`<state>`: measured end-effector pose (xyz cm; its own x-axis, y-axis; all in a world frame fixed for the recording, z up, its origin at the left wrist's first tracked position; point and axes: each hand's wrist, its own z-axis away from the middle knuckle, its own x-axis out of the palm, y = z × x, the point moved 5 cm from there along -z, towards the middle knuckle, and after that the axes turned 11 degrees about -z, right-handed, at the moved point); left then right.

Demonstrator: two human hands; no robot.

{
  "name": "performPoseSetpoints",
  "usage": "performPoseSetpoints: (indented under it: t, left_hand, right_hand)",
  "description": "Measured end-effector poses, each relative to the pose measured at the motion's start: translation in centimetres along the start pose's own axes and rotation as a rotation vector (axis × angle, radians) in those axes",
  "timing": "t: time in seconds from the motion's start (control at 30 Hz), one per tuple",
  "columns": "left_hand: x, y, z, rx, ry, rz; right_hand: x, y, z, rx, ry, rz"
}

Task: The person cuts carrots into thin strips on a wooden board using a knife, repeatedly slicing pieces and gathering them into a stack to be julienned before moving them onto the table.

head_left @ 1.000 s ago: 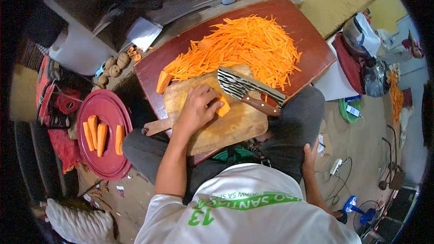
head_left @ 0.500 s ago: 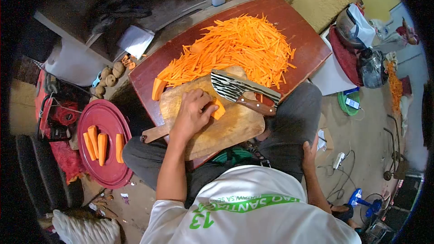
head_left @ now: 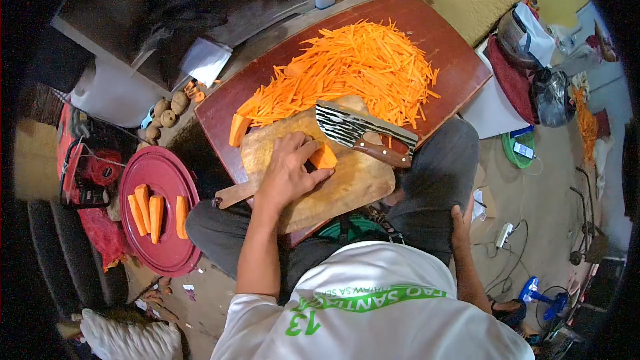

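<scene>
My left hand (head_left: 291, 170) rests on the wooden chopping board (head_left: 357, 193), thumb and index finger on either side of a short carrot piece (head_left: 325, 157). Just right of it a cleaver (head_left: 363, 135) with a black-and-white patterned blade and brown handle lies across the board's edge, untouched. Behind the board, a large heap of carrot strips (head_left: 360, 70) covers much of the red table (head_left: 443, 47). A bigger carrot chunk (head_left: 239, 130) sits at the heap's left end. Against the side of my right thigh lies my right hand (head_left: 461, 223), thumb stretched out, other fingers mostly hidden, with nothing visible in it.
On the left, a red round lid (head_left: 170, 257) carries several peeled carrots (head_left: 155, 217). Brown round vegetables (head_left: 168, 119) lie beside the table. To the right are a green basket (head_left: 517, 153) with a phone, a white power strip (head_left: 504, 235) and cables on the floor.
My left thumb has moved away from the top of the carrot piece to its near side. The view has shifted slightly. The cleaver and my right hand stay in place.
</scene>
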<state>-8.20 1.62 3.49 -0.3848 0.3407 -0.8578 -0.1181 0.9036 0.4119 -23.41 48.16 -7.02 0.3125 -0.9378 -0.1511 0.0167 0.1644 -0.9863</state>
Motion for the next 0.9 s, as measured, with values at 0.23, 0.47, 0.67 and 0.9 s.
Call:
performPoseSetpoints:
  t: [0.23, 0.47, 0.67, 0.9]
  left_hand:
    - [-0.3, 0.6, 0.2, -0.014, -0.017, -0.022]
    - [-0.3, 0.9, 0.2, -0.003, -0.056, -0.039]
    - [-0.6, 1.1, 0.3, -0.005, -0.069, -0.054]
    - [-1.3, 1.2, 0.6, 0.009, -0.075, -0.042]
  right_hand:
    - [0.9, -5.4, -0.2, 0.154, -0.078, 0.346]
    - [9.8, -19.6, -4.3, -0.569, -0.216, 1.047]
    - [21.7, -20.3, -5.1, -0.762, -0.734, 1.084]
    - [24.2, -17.7, -7.1, -0.664, -0.792, 1.052]
